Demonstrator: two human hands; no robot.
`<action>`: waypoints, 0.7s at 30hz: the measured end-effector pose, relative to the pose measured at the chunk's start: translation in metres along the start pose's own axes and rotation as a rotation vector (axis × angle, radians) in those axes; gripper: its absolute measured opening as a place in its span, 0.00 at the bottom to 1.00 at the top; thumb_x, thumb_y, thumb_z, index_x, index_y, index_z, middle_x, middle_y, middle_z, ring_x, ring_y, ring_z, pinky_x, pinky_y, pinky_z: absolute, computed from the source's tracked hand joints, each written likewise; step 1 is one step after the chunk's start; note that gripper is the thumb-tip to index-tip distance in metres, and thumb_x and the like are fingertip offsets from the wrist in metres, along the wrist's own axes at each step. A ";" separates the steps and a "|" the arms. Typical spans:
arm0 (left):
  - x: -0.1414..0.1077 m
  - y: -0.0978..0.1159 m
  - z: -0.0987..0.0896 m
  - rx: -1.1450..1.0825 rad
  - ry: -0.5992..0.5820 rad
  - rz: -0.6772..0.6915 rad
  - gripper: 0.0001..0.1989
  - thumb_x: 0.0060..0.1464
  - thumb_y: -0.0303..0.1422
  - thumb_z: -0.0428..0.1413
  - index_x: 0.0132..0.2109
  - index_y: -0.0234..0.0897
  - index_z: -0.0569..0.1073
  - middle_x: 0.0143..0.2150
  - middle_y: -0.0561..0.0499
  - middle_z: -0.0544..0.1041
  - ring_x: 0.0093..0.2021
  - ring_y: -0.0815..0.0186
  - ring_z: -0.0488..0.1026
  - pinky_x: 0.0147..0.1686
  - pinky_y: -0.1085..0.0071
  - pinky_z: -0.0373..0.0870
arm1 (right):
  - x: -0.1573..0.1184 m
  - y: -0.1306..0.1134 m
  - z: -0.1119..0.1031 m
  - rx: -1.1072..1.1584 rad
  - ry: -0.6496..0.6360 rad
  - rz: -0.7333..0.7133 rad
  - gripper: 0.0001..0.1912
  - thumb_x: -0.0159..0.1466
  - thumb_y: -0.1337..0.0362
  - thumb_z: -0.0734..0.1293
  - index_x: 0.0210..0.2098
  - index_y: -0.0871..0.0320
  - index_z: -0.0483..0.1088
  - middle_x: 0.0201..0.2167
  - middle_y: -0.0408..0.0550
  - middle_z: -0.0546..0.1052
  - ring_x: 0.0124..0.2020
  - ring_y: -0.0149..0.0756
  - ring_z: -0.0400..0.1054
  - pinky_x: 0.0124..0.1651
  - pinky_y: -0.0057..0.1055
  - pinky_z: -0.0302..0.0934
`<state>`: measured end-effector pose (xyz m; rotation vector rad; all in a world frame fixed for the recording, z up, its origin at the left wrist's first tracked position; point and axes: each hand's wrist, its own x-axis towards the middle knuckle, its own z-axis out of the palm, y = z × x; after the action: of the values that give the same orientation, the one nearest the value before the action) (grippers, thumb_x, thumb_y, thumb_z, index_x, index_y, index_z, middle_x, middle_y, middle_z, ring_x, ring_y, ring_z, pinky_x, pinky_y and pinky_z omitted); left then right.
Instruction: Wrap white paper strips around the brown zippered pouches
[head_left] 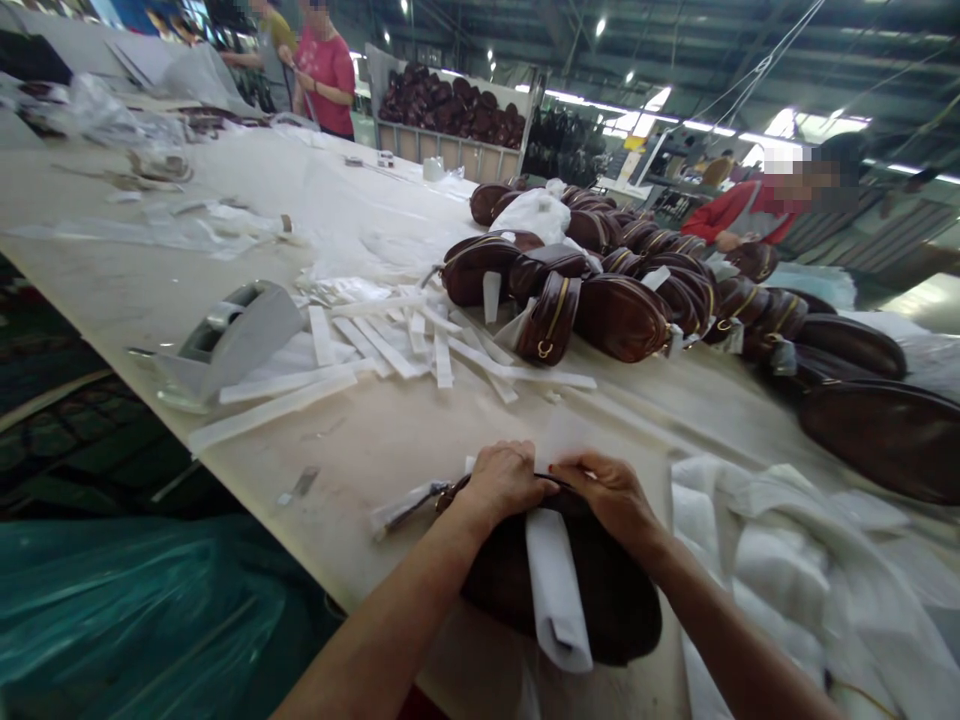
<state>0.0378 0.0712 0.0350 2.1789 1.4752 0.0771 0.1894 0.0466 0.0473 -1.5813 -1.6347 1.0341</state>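
A dark brown leather bag lies on the table in front of me, its zipped edge facing away. A white wrapping strip crosses the bag and hangs down over its near side, its lower end folded. My left hand is closed over the bag's far edge, fingers curled. Just to the right, my right hand is pinched at the same edge, where a blurred pale end of the strip shows above the fingers. A plastic-wrapped zipper end or strap sticks out at the bag's left.
Loose white strips and a grey tape dispenser lie ahead to the left. Many brown bags are piled at the right. White sheets bunch beside my right arm. Co-workers stand across the table; one wears a red sleeve.
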 end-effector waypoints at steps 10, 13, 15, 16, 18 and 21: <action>0.007 -0.010 -0.005 -0.095 -0.137 0.015 0.13 0.48 0.36 0.56 0.42 0.38 0.74 0.42 0.48 0.77 0.43 0.60 0.74 0.42 0.71 0.69 | -0.037 0.003 -0.003 -0.327 0.001 -0.481 0.11 0.60 0.69 0.60 0.33 0.55 0.74 0.32 0.46 0.79 0.34 0.35 0.74 0.39 0.29 0.67; 0.009 -0.013 -0.007 -0.144 -0.160 0.002 0.12 0.48 0.31 0.56 0.42 0.37 0.74 0.42 0.50 0.77 0.42 0.63 0.74 0.40 0.74 0.69 | -0.040 0.003 -0.005 -0.362 0.003 -0.639 0.13 0.59 0.75 0.59 0.34 0.55 0.73 0.34 0.46 0.79 0.36 0.33 0.74 0.40 0.28 0.68; 0.008 -0.013 -0.009 -0.177 -0.167 -0.003 0.12 0.48 0.29 0.56 0.43 0.36 0.74 0.42 0.50 0.77 0.41 0.65 0.74 0.39 0.75 0.69 | -0.044 0.002 -0.006 -0.377 0.005 -0.722 0.14 0.59 0.76 0.58 0.34 0.56 0.72 0.34 0.46 0.79 0.36 0.33 0.74 0.39 0.28 0.68; 0.008 -0.013 -0.010 -0.193 -0.170 -0.003 0.12 0.49 0.28 0.57 0.43 0.35 0.74 0.42 0.50 0.77 0.41 0.65 0.74 0.39 0.74 0.69 | -0.046 0.001 -0.006 -0.383 0.006 -0.754 0.14 0.59 0.76 0.58 0.35 0.56 0.72 0.34 0.46 0.79 0.36 0.33 0.74 0.39 0.28 0.68; 0.007 -0.013 -0.012 -0.220 -0.174 -0.004 0.09 0.52 0.28 0.57 0.43 0.33 0.73 0.41 0.49 0.77 0.41 0.66 0.73 0.41 0.71 0.70 | -0.050 0.000 -0.005 -0.391 0.004 -0.802 0.13 0.60 0.76 0.58 0.36 0.56 0.71 0.34 0.47 0.79 0.37 0.33 0.73 0.40 0.28 0.68; 0.008 -0.011 -0.014 -0.240 -0.169 -0.018 0.07 0.57 0.32 0.56 0.41 0.31 0.73 0.41 0.49 0.75 0.42 0.65 0.73 0.43 0.65 0.71 | -0.058 -0.001 -0.004 -0.394 -0.005 -0.826 0.11 0.62 0.74 0.59 0.37 0.57 0.71 0.36 0.48 0.79 0.38 0.33 0.73 0.41 0.29 0.67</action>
<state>0.0269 0.0861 0.0402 1.9303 1.3189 0.0583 0.1967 -0.0111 0.0549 -0.9189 -2.2862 0.2880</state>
